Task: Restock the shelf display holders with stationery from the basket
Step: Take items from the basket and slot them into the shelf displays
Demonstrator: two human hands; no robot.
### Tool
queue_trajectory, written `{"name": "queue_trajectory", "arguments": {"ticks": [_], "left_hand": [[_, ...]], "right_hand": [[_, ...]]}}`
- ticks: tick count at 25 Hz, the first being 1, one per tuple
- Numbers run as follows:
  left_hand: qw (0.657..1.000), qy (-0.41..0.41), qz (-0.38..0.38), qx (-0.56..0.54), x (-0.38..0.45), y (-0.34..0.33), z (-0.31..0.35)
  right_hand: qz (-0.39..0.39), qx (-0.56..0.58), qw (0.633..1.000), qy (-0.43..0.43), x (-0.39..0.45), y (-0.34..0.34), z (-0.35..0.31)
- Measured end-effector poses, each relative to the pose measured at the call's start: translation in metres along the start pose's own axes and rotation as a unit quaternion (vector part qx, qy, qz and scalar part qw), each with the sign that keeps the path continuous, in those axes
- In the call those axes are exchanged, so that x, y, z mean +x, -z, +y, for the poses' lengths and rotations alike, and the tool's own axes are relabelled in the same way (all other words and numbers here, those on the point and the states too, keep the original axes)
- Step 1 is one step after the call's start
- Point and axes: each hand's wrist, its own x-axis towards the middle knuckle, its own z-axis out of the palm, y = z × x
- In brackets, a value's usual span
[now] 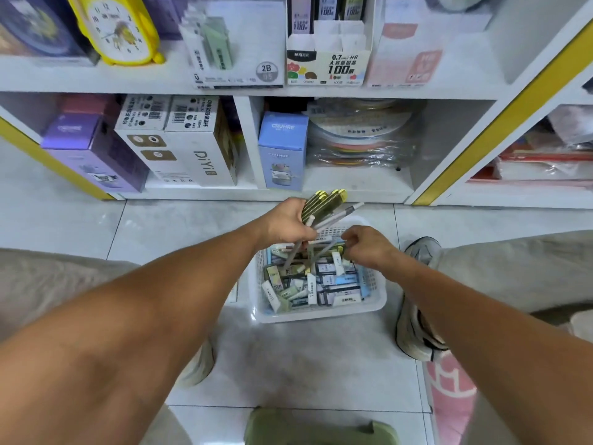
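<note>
My left hand [290, 221] held a fat bunch of pens [324, 205]; my right hand [369, 244] pinched one more over the basket [321, 311]. They could slip.

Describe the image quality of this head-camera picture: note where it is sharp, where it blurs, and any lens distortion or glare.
Head view: sharpest around the white basket and the hands, left hand and right hand; the upper shelf's yellow clock and boxes look soft and smeared; wide-angle distortion tilts the yellow shelf edge and stretches the forearms; soft glare shows on the glossy floor tiles; lighting is even, with faint shadows.
</note>
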Motion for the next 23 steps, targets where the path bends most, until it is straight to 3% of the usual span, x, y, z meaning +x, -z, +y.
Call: {"name": "queue_trajectory", "arguments": {"ticks": [7,14,19,23], "left_hand": [[0.998,0.028,0.022,-0.047,-0.034,0.038,-0.017],[0.974,0.107,0.161,-0.120,-0.084,0.095,-0.104],[0.941,0.179,0.217,-0.189,-0.098,0.111,-0.163],[0.926,0.214,0.217,-0.224,-0.094,0.104,-0.184]], "right_hand": [[-0.022,-0.042,0.998,0.048,-0.002,-0.033,-0.041],[-0.047,-0.032,0.986,0.158,0.013,-0.131,-0.128],[-0.087,-0.206,0.960,0.170,0.033,-0.217,-0.139],[-0.118,-0.262,0.942,0.173,0.049,-0.261,-0.136]]}}
